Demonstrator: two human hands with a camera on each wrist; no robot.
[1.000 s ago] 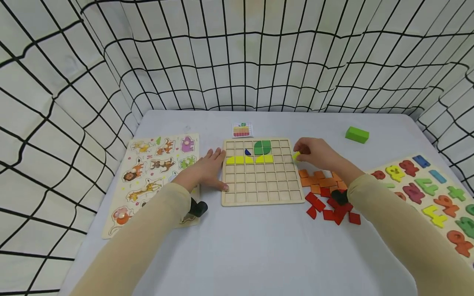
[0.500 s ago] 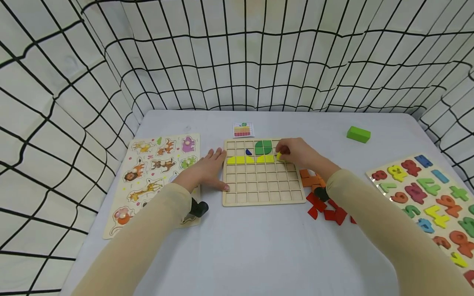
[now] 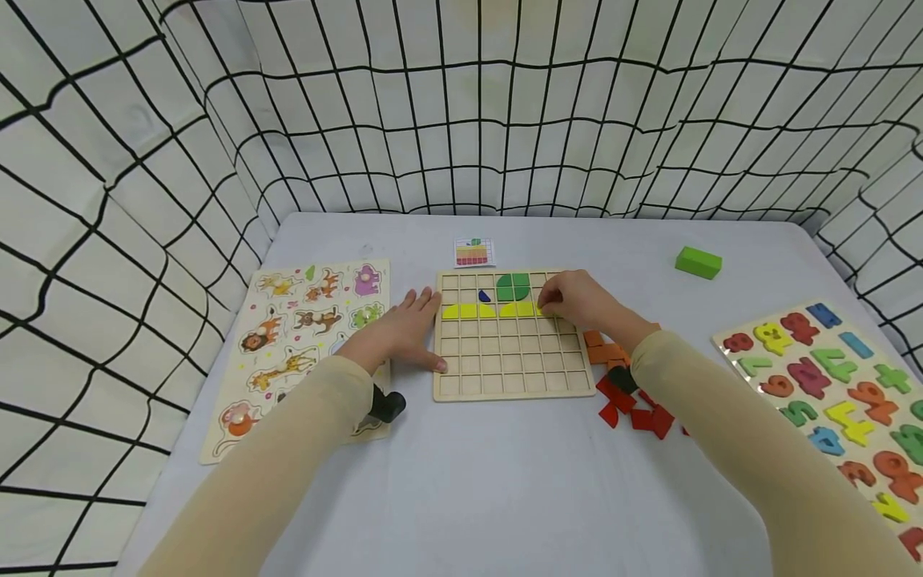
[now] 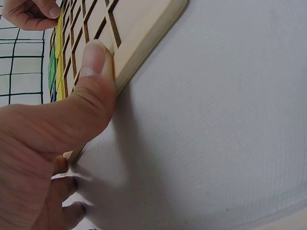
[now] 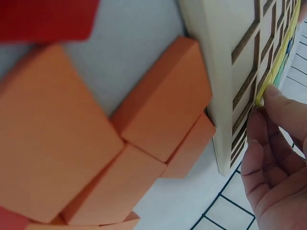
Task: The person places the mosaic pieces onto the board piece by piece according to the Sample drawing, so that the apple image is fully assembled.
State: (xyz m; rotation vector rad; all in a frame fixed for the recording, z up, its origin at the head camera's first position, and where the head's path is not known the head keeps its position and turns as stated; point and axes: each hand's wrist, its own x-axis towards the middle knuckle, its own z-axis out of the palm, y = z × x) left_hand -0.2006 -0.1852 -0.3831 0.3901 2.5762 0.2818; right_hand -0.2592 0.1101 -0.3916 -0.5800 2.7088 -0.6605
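While the left hand (image 3: 400,328) lies spread against the gridded wooden board (image 3: 512,365) set between both hands, the right hand (image 3: 580,303) pinches a small yellow tile (image 5: 259,101) at the end of a yellow row (image 3: 469,311) stretching leftward from it. Placing that tile seems to be the step in hand, and the next move likely calls for seating it flat in its square before letting go. Mostly hidden in the grip, the tile shows only a bright sliver, with green pieces (image 3: 505,288) just left of the right hand.
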